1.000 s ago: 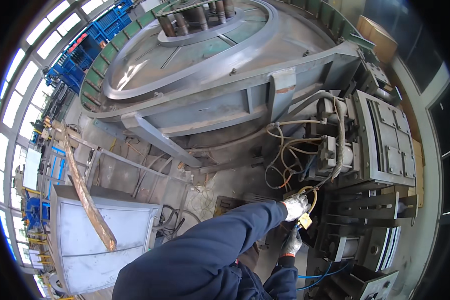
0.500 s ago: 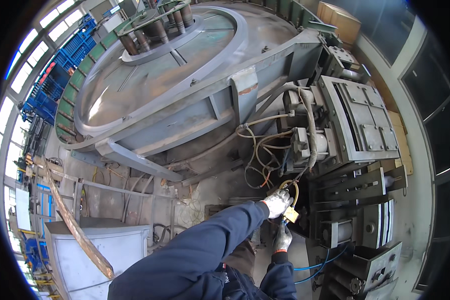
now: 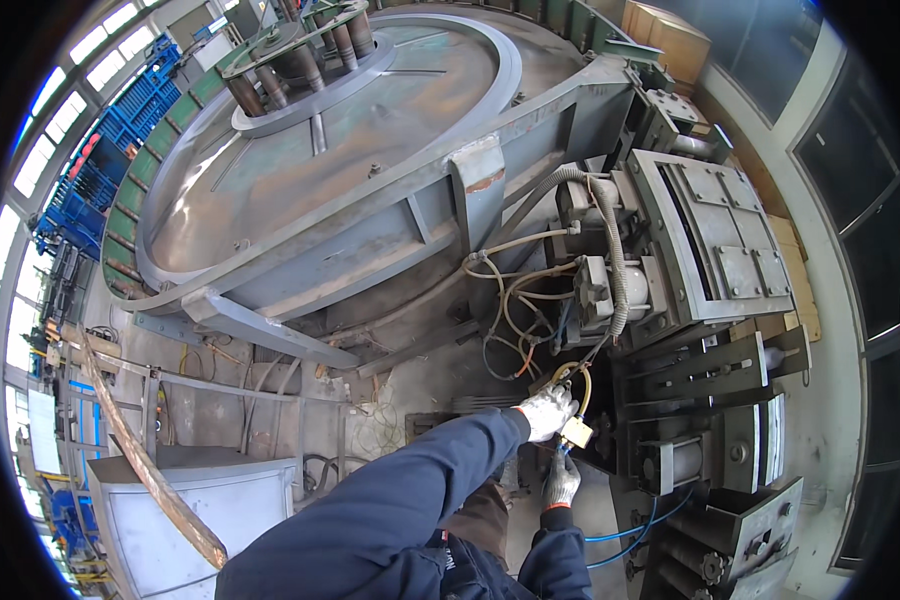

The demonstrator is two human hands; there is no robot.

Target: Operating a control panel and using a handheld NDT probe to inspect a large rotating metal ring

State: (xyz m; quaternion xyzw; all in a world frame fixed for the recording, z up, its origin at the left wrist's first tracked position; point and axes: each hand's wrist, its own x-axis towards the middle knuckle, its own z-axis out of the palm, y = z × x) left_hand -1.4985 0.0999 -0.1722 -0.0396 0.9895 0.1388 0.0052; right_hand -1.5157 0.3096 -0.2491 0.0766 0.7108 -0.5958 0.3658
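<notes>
White work gloves cover both my hands. My left hand [image 3: 547,413] is closed beside a small pale-yellow block [image 3: 576,432], its fingers curled near the end of a looped yellow hose [image 3: 587,388]; its exact grip is hidden. That hose bends over and runs down to the block. Just below the block, my right hand [image 3: 562,480] pinches a small blue fitting [image 3: 565,448] at its underside. Blue hoses [image 3: 625,535] lead off rightward from beside my right sleeve.
A large round metal turntable [image 3: 300,210] fills the far side behind a grey frame [image 3: 350,245]. To the right stand machine units with cylinders [image 3: 675,462] and tangled hoses [image 3: 510,290]. A wooden pole [image 3: 150,470] leans by a grey cabinet [image 3: 195,510] at left.
The grooves on the turntable have shifted, as if it turned clockwise. My view has moved slightly; both hands stay at the block with much the same hold.
</notes>
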